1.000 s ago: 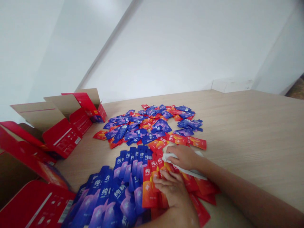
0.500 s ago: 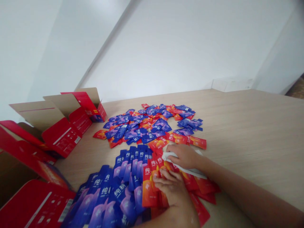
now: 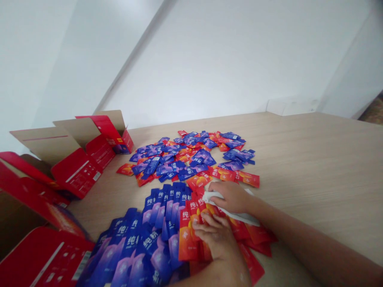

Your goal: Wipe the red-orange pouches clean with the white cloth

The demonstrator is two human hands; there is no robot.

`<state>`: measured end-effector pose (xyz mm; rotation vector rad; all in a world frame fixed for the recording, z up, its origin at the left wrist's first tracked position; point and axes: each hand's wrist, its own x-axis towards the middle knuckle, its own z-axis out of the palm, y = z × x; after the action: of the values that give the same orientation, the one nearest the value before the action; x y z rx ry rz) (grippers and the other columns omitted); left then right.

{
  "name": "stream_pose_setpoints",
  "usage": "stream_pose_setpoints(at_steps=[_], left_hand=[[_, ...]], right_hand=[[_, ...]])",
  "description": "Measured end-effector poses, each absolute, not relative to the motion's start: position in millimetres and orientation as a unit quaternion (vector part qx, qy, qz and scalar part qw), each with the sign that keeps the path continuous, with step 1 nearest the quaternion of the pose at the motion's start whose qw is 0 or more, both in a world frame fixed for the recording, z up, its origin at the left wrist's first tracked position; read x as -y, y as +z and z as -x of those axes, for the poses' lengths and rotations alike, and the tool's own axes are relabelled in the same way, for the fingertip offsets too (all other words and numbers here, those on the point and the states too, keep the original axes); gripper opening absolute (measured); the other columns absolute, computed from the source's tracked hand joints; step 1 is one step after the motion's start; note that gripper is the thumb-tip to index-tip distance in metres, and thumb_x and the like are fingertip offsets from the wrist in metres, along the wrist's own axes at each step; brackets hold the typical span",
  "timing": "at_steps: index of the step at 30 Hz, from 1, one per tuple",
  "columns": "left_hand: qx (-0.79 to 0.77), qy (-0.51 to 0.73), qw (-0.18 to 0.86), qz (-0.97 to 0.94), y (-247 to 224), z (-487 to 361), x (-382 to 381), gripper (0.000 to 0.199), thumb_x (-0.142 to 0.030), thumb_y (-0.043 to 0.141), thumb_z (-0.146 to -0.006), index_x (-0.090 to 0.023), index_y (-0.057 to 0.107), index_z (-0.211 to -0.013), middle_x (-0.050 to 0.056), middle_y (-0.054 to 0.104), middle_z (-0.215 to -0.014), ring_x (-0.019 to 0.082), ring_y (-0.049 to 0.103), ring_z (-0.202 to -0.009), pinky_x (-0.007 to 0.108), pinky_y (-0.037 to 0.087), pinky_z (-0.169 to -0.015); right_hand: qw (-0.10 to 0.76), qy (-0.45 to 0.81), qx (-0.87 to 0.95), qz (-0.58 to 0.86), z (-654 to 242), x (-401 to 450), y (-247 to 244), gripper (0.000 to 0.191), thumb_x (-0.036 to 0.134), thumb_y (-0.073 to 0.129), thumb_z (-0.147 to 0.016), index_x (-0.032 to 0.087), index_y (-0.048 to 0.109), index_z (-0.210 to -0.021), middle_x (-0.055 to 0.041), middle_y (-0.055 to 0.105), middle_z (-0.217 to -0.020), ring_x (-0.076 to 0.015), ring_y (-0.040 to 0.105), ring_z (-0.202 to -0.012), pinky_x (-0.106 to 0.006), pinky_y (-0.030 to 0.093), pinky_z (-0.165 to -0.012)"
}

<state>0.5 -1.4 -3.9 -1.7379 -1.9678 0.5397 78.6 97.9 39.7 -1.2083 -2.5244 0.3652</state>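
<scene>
My left hand (image 3: pixel 218 236) lies on a row of overlapping red and orange sachets (image 3: pixel 186 235), its fingers spread over their printed fronts. My right hand (image 3: pixel 229 197) grips a crumpled white cloth or tissue (image 3: pixel 245 217) and presses it on the upper part of the same sachets. Part of the cloth shows beyond my fingers, and the rest trails beneath my wrist. To the left of my left hand, blue and purple sachets (image 3: pixel 140 243) lie overlapped in rows. Both hands and the cloth hide some of the red sachets.
Beyond my hands, a loose heap of mixed blue sachets (image 3: pixel 170 167) and red sachets (image 3: pixel 221 173) is spread on the wooden table (image 3: pixel 311 159). Several red cardboard boxes (image 3: pixel 77 171) with raised flaps line the left side. A white wall (image 3: pixel 227 59) rises behind the table.
</scene>
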Motion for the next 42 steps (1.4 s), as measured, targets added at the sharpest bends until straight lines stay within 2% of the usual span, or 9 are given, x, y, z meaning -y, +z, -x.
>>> stream_pose_setpoints(at_steps=[5, 8, 15, 19, 23, 28, 32, 37, 42], left_hand=[[0.721, 0.162, 0.184, 0.648, 4.4, 1.1, 3.2, 0.047, -0.001, 0.043, -0.082, -0.023, 0.061, -0.120, 0.020, 0.057, -0.126, 0.040, 0.059, -0.103, 0.056, 0.049, -0.081], [0.733, 0.129, 0.132, 0.655, 12.1, 1.4, 4.5, 0.041, -0.006, 0.046, -0.083, -0.019, 0.061, -0.119, 0.022, 0.056, -0.126, 0.041, 0.058, -0.105, 0.058, 0.046, -0.084], [0.739, 0.110, 0.092, 0.658, 15.9, 1.9, 3.2, 0.037, -0.022, 0.049, -0.085, -0.015, 0.061, -0.119, 0.023, 0.057, -0.125, 0.045, 0.056, -0.106, 0.066, 0.043, -0.083], [0.739, 0.099, 0.078, 0.662, 14.8, 2.6, 2.9, 0.038, -0.027, 0.048, -0.085, -0.015, 0.061, -0.119, 0.023, 0.057, -0.125, 0.045, 0.055, -0.107, 0.067, 0.042, -0.083], [0.743, 0.091, 0.081, 0.658, 15.3, 2.8, 3.9, 0.037, -0.027, 0.048, -0.085, -0.018, 0.063, -0.117, 0.021, 0.059, -0.124, 0.044, 0.056, -0.107, 0.067, 0.042, -0.082], [0.744, 0.092, 0.087, 0.656, 13.4, 2.6, 4.7, 0.037, -0.023, 0.045, -0.086, -0.018, 0.062, -0.118, 0.020, 0.058, -0.125, 0.042, 0.056, -0.107, 0.066, 0.042, -0.084], [0.745, 0.093, 0.091, 0.655, 11.7, 2.2, 4.3, 0.038, -0.019, 0.044, -0.086, -0.016, 0.062, -0.119, 0.022, 0.057, -0.126, 0.042, 0.057, -0.107, 0.065, 0.042, -0.086], [0.749, 0.083, 0.090, 0.651, 13.3, 1.8, 4.6, 0.037, -0.019, 0.044, -0.085, -0.016, 0.063, -0.117, 0.021, 0.058, -0.125, 0.043, 0.056, -0.107, 0.065, 0.042, -0.085], [0.750, 0.073, 0.079, 0.653, 13.9, 2.2, 5.3, 0.037, -0.020, 0.046, -0.085, -0.018, 0.063, -0.117, 0.021, 0.058, -0.125, 0.044, 0.055, -0.108, 0.068, 0.041, -0.085]], right_hand=[[0.129, 0.167, 0.898, 0.386, -74.2, -93.8, 35.4, 0.021, 0.032, 0.052, -0.084, 0.020, 0.059, -0.101, -0.0052, 0.066, -0.096, -0.0196, 0.058, -0.087, -0.027, 0.037, -0.071], [0.111, 0.142, 0.896, 0.406, -75.1, -96.5, 31.1, 0.021, 0.033, 0.050, -0.086, 0.020, 0.058, -0.100, -0.0053, 0.066, -0.095, -0.0198, 0.059, -0.085, -0.027, 0.036, -0.068], [0.158, 0.139, 0.893, 0.398, -75.7, -95.0, 36.0, 0.023, 0.033, 0.051, -0.086, 0.020, 0.057, -0.104, -0.0051, 0.065, -0.100, -0.0201, 0.057, -0.090, -0.028, 0.037, -0.075], [0.109, 0.151, 0.904, 0.385, -74.4, -94.7, 31.3, 0.023, 0.033, 0.052, -0.085, 0.020, 0.058, -0.103, -0.0052, 0.065, -0.097, -0.0200, 0.058, -0.087, -0.028, 0.037, -0.071], [0.104, 0.112, 0.888, 0.433, -77.7, -99.9, 27.4, 0.022, 0.034, 0.048, -0.087, 0.020, 0.057, -0.101, -0.0056, 0.065, -0.094, -0.0204, 0.058, -0.083, -0.028, 0.035, -0.067], [0.168, 0.120, 0.885, 0.417, -78.4, -98.0, 30.4, 0.023, 0.032, 0.052, -0.084, 0.020, 0.057, -0.103, -0.0048, 0.065, -0.097, -0.0201, 0.057, -0.087, -0.028, 0.036, -0.073], [0.131, 0.152, 0.914, 0.354, -75.8, -92.7, 31.6, 0.019, 0.031, 0.055, -0.082, 0.021, 0.059, -0.098, -0.0028, 0.065, -0.093, -0.0189, 0.057, -0.084, -0.027, 0.036, -0.071], [0.106, 0.111, 0.896, 0.417, -76.9, -96.4, 30.5, 0.021, 0.033, 0.049, -0.086, 0.020, 0.058, -0.099, -0.0052, 0.065, -0.093, -0.0202, 0.058, -0.084, -0.028, 0.036, -0.069], [0.156, 0.114, 0.887, 0.420, -78.1, -96.8, 33.5, 0.021, 0.032, 0.051, -0.084, 0.020, 0.057, -0.101, -0.0047, 0.065, -0.095, -0.0195, 0.057, -0.086, -0.028, 0.036, -0.072]])
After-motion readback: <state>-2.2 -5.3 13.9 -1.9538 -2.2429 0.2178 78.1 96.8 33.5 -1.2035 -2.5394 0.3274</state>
